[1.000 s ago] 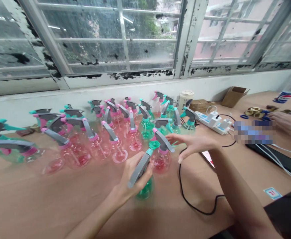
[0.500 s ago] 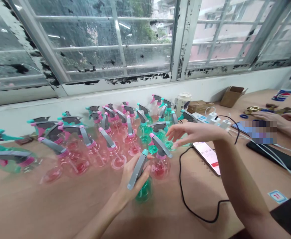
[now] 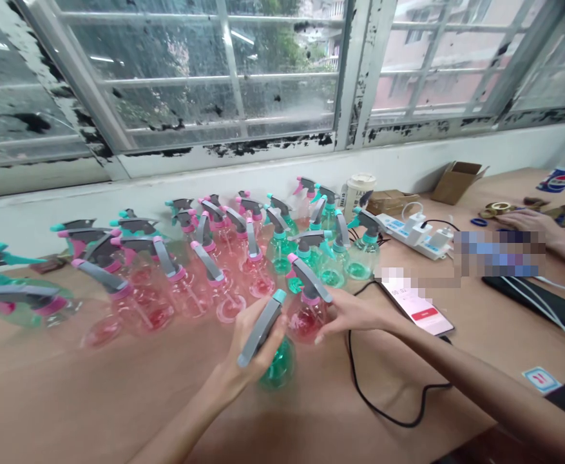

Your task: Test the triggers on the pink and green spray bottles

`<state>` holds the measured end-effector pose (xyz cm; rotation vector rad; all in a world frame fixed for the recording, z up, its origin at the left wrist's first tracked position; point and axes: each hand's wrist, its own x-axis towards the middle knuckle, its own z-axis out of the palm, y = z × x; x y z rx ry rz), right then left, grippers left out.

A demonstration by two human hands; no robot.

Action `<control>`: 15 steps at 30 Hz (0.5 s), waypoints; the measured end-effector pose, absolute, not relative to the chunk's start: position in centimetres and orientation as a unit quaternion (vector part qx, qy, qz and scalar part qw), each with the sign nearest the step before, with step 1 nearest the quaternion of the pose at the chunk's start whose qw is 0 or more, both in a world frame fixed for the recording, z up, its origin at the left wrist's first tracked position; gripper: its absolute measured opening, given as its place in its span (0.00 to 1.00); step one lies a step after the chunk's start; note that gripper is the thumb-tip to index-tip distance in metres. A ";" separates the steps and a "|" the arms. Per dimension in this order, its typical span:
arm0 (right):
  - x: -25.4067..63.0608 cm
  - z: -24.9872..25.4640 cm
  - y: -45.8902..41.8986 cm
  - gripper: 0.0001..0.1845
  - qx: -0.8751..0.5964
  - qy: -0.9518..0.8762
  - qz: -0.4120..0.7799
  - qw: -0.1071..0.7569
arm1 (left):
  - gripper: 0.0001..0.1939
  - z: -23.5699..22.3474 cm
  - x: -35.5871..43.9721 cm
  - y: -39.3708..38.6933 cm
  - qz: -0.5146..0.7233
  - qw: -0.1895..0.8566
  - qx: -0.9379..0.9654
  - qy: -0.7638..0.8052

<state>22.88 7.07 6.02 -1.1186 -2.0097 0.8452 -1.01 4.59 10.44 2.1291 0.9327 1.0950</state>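
Observation:
My left hand (image 3: 253,338) is wrapped round the neck of a green spray bottle (image 3: 278,367) with a grey and teal trigger head, standing at the table's near side. Just to its right is a pink spray bottle (image 3: 306,322) with a grey and pink head. Against that bottle's right side lies my right hand (image 3: 347,314), its thumb low in front and the other fingers partly hidden behind. Beyond both hands stand several more pink spray bottles (image 3: 221,299) and green spray bottles (image 3: 333,274), packed close together.
A phone (image 3: 417,303) lies right of my right hand, with a black cable (image 3: 354,374) curving across the table (image 3: 166,399). Farther right are a power strip (image 3: 410,235), a paper cup (image 3: 359,190), cardboard boxes (image 3: 459,180) and another person's hands (image 3: 533,225).
My right hand has come down and toward me from above the green bottles to the pink spray bottle's side. My left hand keeps its hold on the green one.

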 end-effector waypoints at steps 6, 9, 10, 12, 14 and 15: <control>21.5 2.9 7.0 0.42 -0.403 -0.727 0.424 0.358 | 0.10 10.8 -0.7 4.7 0.403 0.320 0.783 0.350; 21.2 1.8 6.4 0.39 -0.416 -0.723 0.390 0.391 | 0.12 10.8 -0.6 4.7 0.405 0.337 0.774 0.352; 21.1 1.5 6.2 0.38 -0.416 -0.725 0.378 0.398 | 0.12 10.8 -0.6 4.7 0.407 0.334 0.774 0.351; 21.1 0.9 6.0 0.38 -0.417 -0.729 0.360 0.407 | 0.13 10.7 -0.6 4.6 0.407 0.329 0.776 0.352; 21.3 0.5 5.9 0.39 -0.418 -0.734 0.349 0.407 | 0.13 10.7 -0.6 4.4 0.403 0.331 0.776 0.356; 21.4 0.4 5.9 0.39 -0.419 -0.736 0.344 0.406 | 0.13 10.7 -0.5 4.4 0.401 0.334 0.775 0.358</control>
